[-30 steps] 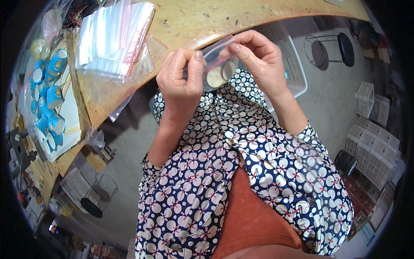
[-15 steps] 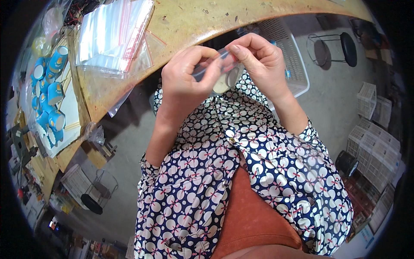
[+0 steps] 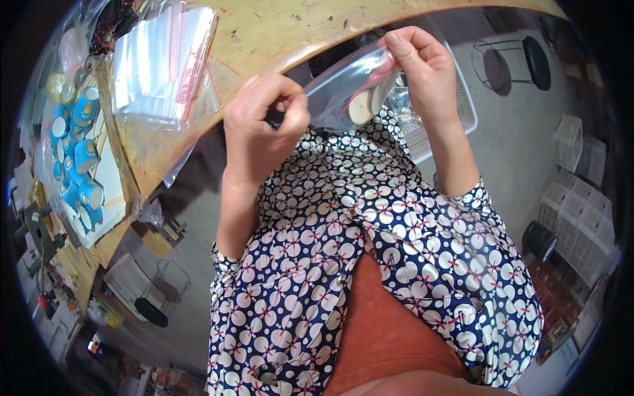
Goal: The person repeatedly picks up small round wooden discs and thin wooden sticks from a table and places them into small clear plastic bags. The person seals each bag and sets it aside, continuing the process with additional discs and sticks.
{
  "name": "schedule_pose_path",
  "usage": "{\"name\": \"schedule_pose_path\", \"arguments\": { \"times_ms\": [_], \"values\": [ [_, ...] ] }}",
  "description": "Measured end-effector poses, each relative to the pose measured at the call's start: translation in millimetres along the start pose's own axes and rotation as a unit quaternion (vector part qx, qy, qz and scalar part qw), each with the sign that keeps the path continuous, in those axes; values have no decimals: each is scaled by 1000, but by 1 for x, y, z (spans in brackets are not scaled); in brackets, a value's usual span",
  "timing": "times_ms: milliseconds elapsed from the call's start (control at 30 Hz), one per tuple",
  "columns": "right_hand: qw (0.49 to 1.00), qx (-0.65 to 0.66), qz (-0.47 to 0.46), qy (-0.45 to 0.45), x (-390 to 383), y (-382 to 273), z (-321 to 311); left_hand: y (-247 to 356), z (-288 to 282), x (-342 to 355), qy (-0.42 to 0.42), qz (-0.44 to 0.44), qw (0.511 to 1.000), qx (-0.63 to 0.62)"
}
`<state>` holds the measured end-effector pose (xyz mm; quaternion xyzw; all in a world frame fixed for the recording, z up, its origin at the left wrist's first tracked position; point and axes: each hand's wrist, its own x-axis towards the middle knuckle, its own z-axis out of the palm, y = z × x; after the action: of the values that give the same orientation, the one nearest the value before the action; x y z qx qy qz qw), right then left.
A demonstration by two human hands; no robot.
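Observation:
A clear zip bag (image 3: 333,89) with a red seal line is stretched between my hands, above my lap. My left hand (image 3: 264,125) is closed in a pinch on its left end. The thumb and fingers of my right hand (image 3: 426,72) grip its upper right corner. A cream-coloured rounded piece with a grey part (image 3: 360,107) shows at the bag's lower right. I cannot tell whether this piece lies inside the bag or behind it.
On the wooden table (image 3: 264,39) lies a stack of clear zip bags (image 3: 158,63). Several blue cylindrical pieces (image 3: 86,155) are at the far left. A white plastic basket (image 3: 462,112) stands beyond my right hand, with black stools (image 3: 536,63) on the floor.
My hands have moved apart, the left one leftward and the right one up and right. The zip bag, bunched between my fingers before, is now spread out.

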<state>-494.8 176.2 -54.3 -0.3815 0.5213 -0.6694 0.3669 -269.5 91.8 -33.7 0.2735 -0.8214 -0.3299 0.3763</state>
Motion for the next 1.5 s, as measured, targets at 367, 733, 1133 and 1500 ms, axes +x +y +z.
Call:
{"name": "schedule_pose_path", "arguments": {
  "times_ms": [367, 733, 1133, 1500],
  "values": [
    [884, 418, 207, 42, 18, 21, -44, -5, 54, -6, -192, -190, 927, -260],
    [951, 163, 253, -72, -19, 12, -9, -4, 52, -9, -145, -308, 792, -508],
    [927, 309, 189, -98, -15, -1, 5, -10, 44, -26, -187, -281, 805, -489],
    [978, -207, -28, -11, -22, -17, -65, -14, -22, -37, -211, -284, 904, -242]
  ]
}}
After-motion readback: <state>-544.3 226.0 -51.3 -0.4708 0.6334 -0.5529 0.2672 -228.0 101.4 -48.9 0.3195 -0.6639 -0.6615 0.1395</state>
